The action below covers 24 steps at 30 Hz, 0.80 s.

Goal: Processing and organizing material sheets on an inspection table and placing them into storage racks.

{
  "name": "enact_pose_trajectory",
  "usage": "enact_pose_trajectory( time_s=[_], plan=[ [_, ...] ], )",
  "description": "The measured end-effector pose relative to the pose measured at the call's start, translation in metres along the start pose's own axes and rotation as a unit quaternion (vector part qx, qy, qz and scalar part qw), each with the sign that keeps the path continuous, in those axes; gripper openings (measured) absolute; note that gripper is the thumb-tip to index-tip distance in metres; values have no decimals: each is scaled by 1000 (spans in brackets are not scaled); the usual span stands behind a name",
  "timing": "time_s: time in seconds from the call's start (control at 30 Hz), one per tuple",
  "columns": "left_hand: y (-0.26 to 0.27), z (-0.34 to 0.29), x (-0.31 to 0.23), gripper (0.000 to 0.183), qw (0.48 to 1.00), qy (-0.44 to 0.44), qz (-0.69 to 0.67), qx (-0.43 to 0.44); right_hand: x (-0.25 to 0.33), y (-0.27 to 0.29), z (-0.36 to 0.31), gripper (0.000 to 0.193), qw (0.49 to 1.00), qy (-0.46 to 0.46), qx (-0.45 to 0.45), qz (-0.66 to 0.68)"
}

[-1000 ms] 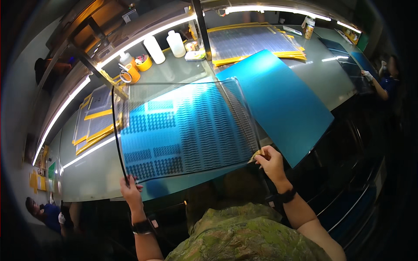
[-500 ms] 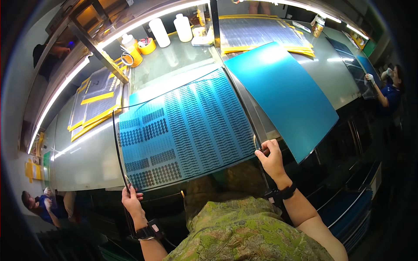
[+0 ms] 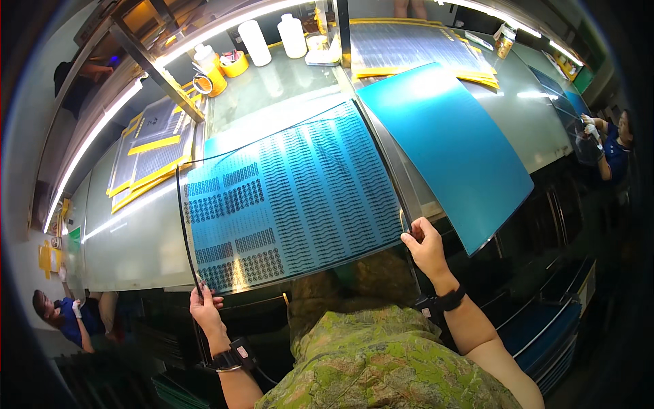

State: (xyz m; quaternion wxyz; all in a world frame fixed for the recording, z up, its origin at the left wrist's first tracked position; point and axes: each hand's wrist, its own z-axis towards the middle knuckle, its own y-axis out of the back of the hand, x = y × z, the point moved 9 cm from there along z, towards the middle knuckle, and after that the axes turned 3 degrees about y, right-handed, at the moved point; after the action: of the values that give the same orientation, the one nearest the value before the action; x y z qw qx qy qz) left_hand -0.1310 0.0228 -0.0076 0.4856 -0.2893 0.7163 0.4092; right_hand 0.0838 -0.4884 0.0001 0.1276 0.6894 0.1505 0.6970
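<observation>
A large see-through film [image 3: 327, 198] with rows of black printed patterns and dark side edges lies over a blue sheet [image 3: 228, 141], which shows through it. My left hand [image 3: 206, 313] pinches the film's near left corner between thumb and fingers. At the near right corner, my right hand [image 3: 427, 251] grips the film's edge the same way. The film's near edge reaches past the table toward my body. Just right of it, a plain blue sheet [image 3: 449, 150] lies at a slant, its near corner overhanging the table edge.
Yellow-edged films lie stacked at the left [image 3: 153, 157] and far right [image 3: 415, 48]. White bottles [image 3: 255, 43] and an orange tape roll [image 3: 234, 64] stand at the back. A metal post [image 3: 343, 34] rises behind the film. Co-workers stand far left [image 3: 65, 317] and far right [image 3: 613, 146].
Both hands keep their hold on the film corners, with only a slight shift. A yellowish reflection now shows near the film's left corner. The co-worker at the right has moved their hands.
</observation>
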Motion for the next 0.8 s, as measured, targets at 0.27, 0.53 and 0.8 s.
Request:
enact_pose_trajectory(
  time_s=[0.27, 0.53, 0.8],
  plan=[
    [0, 8, 6, 14, 999, -6, -42, -4, 1, 0, 2, 18, 1000, 8, 10, 10],
    [1, 6, 4, 13, 998, 1, -55, 2, 2, -1, 2, 19, 1000, 5, 8, -7],
    [2, 5, 5, 16, 997, 19, -72, 13, -1, -4, 3, 19, 999, -8, 31, 8]
  ],
)
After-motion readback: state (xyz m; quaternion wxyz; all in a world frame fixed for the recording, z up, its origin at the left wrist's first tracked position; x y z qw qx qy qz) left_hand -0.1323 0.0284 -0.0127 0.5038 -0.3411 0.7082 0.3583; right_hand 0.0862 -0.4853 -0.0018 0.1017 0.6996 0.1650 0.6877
